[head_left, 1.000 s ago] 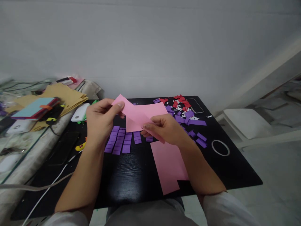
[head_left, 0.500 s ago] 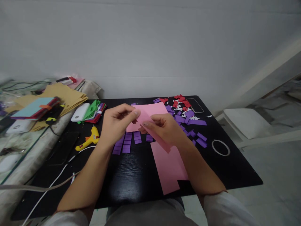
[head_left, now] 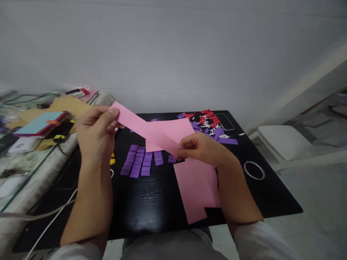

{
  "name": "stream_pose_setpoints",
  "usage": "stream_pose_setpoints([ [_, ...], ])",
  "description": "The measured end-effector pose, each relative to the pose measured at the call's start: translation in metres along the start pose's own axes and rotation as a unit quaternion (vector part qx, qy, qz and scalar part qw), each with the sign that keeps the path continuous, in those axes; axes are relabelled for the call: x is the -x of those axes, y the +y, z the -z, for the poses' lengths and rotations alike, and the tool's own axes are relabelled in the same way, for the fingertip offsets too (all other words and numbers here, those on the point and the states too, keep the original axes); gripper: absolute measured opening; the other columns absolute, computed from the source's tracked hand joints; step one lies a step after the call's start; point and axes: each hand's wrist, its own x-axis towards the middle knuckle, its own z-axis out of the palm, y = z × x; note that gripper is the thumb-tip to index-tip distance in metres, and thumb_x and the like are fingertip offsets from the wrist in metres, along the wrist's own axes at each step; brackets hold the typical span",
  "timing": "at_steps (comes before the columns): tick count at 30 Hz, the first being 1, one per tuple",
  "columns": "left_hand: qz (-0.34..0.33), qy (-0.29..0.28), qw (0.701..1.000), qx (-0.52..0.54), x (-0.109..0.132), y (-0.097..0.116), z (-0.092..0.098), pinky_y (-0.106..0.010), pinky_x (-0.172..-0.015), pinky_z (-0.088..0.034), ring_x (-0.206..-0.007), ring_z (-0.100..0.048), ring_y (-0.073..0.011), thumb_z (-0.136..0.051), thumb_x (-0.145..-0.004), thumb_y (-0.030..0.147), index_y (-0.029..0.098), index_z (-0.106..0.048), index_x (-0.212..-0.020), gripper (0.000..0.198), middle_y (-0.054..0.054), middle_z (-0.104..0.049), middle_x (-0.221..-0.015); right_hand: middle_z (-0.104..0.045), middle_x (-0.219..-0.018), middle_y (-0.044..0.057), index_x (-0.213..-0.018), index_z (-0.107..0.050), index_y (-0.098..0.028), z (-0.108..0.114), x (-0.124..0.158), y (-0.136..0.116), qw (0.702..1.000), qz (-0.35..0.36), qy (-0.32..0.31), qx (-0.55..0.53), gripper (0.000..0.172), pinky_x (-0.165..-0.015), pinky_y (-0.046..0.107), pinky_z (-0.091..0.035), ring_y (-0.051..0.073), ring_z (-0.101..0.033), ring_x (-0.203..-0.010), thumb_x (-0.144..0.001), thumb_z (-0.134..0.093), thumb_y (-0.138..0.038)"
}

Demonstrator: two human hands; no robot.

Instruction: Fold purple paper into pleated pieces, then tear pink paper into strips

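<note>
A long pink paper strip [head_left: 135, 124] stretches slantwise above the table between my two hands. Its upper left end is pinched by the thumb and fingers of my left hand [head_left: 98, 126]. At the lower right end, my right hand [head_left: 196, 147] grips the strip between thumb and fingers. Behind the strip lies a pink paper sheet [head_left: 179, 126]. A second pink sheet [head_left: 192, 187], with a notch at its lower corner, lies nearer to me, partly under my right wrist. Creased purple paper strips [head_left: 138, 160] lie side by side left of it.
Purple, red and white paper scraps [head_left: 213, 124] cover the back right of the black table [head_left: 143, 209]. A pale ring [head_left: 254, 170] lies at the right. A mostly hidden yellow glue gun [head_left: 112, 159] and white cable [head_left: 54, 218] are at the left, beside a cluttered glass-topped surface.
My left hand has moved left and up, drawing the pink strip out straight between both hands. My right hand has shifted slightly lower at the other end.
</note>
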Motion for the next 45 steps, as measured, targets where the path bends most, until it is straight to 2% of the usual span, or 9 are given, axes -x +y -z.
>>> stream_pose_setpoints([
  [4, 0.029, -0.124, 0.991, -0.031, 0.004, -0.005, 0.001, -0.024, -0.052, -0.046, -0.053, -0.056, -0.0080, -0.088, -0.082, 0.030, 0.021, -0.078, -0.077, 0.014, 0.005, -0.063, -0.058, -0.082, -0.099, 0.004, -0.104, -0.081, -0.021, 0.010, 0.004, 0.002, 0.996, 0.054, -0.024, 0.072, 0.036, -0.083, 0.032, -0.061, 0.020, -0.076, -0.094, -0.078, -0.090, -0.044],
  [8, 0.051, -0.265, 0.961, -0.061, 0.012, -0.009, -0.006, -0.026, -0.057, -0.048, -0.063, -0.060, -0.0117, -0.088, -0.083, 0.036, 0.020, -0.080, -0.077, 0.018, -0.002, -0.069, -0.074, -0.081, -0.110, 0.008, -0.108, -0.078, -0.021, -0.008, -0.008, 0.003, 0.985, 0.118, 0.037, -0.117, 0.032, -0.093, 0.035, -0.063, 0.020, -0.078, -0.103, -0.095, -0.073, -0.050],
  [14, 0.020, -0.344, 0.935, -0.081, 0.018, -0.015, -0.018, -0.030, -0.072, -0.053, -0.078, -0.063, -0.0160, -0.085, -0.086, 0.037, 0.024, -0.083, -0.081, 0.014, -0.004, -0.069, -0.081, -0.082, -0.104, 0.005, -0.111, -0.072, -0.023, -0.038, -0.026, 0.004, 0.931, 0.077, -0.055, -0.352, 0.029, -0.091, 0.037, -0.066, 0.018, -0.080, -0.091, -0.092, -0.080, -0.044],
  [16, 0.008, -0.347, 0.934, -0.088, 0.019, -0.017, -0.019, -0.030, -0.077, -0.054, -0.083, -0.064, -0.0166, -0.085, -0.086, 0.037, 0.025, -0.084, -0.090, 0.012, -0.005, -0.071, -0.087, -0.082, -0.097, 0.002, -0.112, -0.073, -0.023, -0.041, -0.029, 0.006, 0.926, 0.066, -0.032, -0.371, 0.034, -0.085, 0.032, -0.065, 0.016, -0.079, -0.086, -0.085, -0.087, -0.038],
  [20, 0.023, -0.310, 0.947, -0.075, 0.022, -0.017, -0.021, -0.028, -0.084, -0.056, -0.092, -0.069, -0.0163, -0.084, -0.088, 0.034, 0.025, -0.079, -0.117, 0.030, -0.006, -0.075, -0.103, -0.080, -0.089, -0.002, -0.104, -0.077, -0.023, -0.043, -0.032, 0.009, 0.928, 0.070, 0.094, -0.353, 0.034, -0.085, 0.028, -0.062, 0.014, -0.075, -0.084, -0.076, -0.093, -0.032],
  [24, 0.044, -0.287, 0.954, -0.078, 0.026, -0.013, -0.025, -0.026, -0.071, -0.058, -0.078, -0.068, -0.0148, -0.078, -0.092, 0.042, 0.020, -0.076, -0.106, 0.027, -0.006, -0.073, -0.093, -0.078, -0.090, 0.000, -0.091, -0.077, -0.022, -0.047, -0.032, 0.007, 0.925, 0.086, 0.175, -0.325, 0.029, -0.081, 0.030, -0.063, 0.015, -0.074, -0.083, -0.071, -0.095, -0.035],
  [31, 0.040, -0.277, 0.951, -0.131, 0.036, -0.012, -0.028, -0.020, -0.057, -0.049, -0.063, -0.058, -0.0095, -0.081, -0.090, 0.032, 0.020, -0.070, -0.093, 0.017, 0.001, -0.066, -0.077, -0.071, -0.084, -0.001, -0.090, -0.072, -0.022, -0.052, -0.030, 0.001, 0.923, 0.119, 0.241, -0.275, 0.036, -0.072, 0.030, -0.068, 0.016, -0.072, -0.080, -0.070, -0.095, -0.042],
  [41, 0.011, -0.299, 0.943, -0.145, 0.038, -0.003, -0.032, -0.024, -0.065, -0.052, -0.072, -0.063, -0.0132, -0.070, -0.099, 0.035, 0.020, -0.073, -0.090, 0.018, -0.002, -0.069, -0.080, -0.072, -0.078, -0.001, -0.088, -0.075, -0.021, -0.047, -0.025, -0.003, 0.916, 0.161, 0.297, -0.217, 0.025, -0.066, 0.028, -0.067, 0.013, -0.070, -0.068, -0.080, -0.089, -0.040],
  [45, 0.025, -0.285, 0.951, -0.118, 0.036, -0.007, -0.034, -0.026, -0.069, -0.054, -0.078, -0.064, -0.0155, -0.079, -0.091, 0.037, 0.020, -0.071, -0.087, 0.020, -0.004, -0.070, -0.085, -0.073, -0.078, -0.001, -0.088, -0.074, -0.021, -0.049, -0.024, -0.006, 0.915, 0.149, 0.304, -0.219, 0.029, -0.068, 0.031, -0.068, 0.014, -0.071, -0.068, -0.081, -0.088, -0.045],
])
